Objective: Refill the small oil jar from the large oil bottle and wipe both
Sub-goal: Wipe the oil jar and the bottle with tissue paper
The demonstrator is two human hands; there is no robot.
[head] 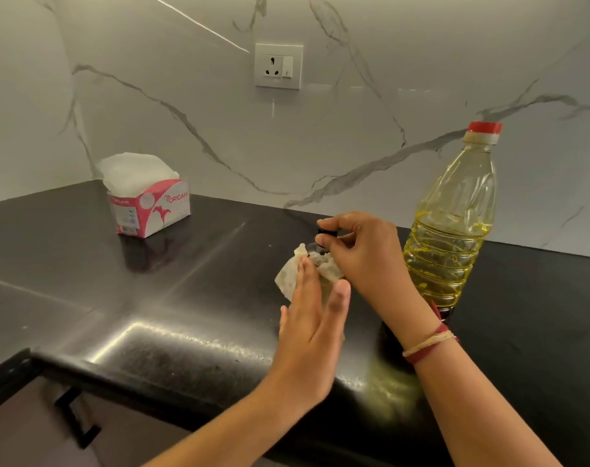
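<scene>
The large oil bottle (453, 224) stands upright on the black counter (192, 288) at the right, with its red cap on and about half full of yellow oil. Left of it is the small oil jar (324, 235), mostly hidden; only its black top shows. My right hand (361, 254) pinches that black top from above. My left hand (314, 318) presses a crumpled, oil-stained tissue (288, 279) against the jar's side with straight fingers.
A pink and white tissue box (148, 200) with tissues sticking out sits at the back left of the counter. A wall socket (278, 65) is on the marble backsplash. The counter's front edge runs below my hands, with a cabinet handle (76, 423) underneath.
</scene>
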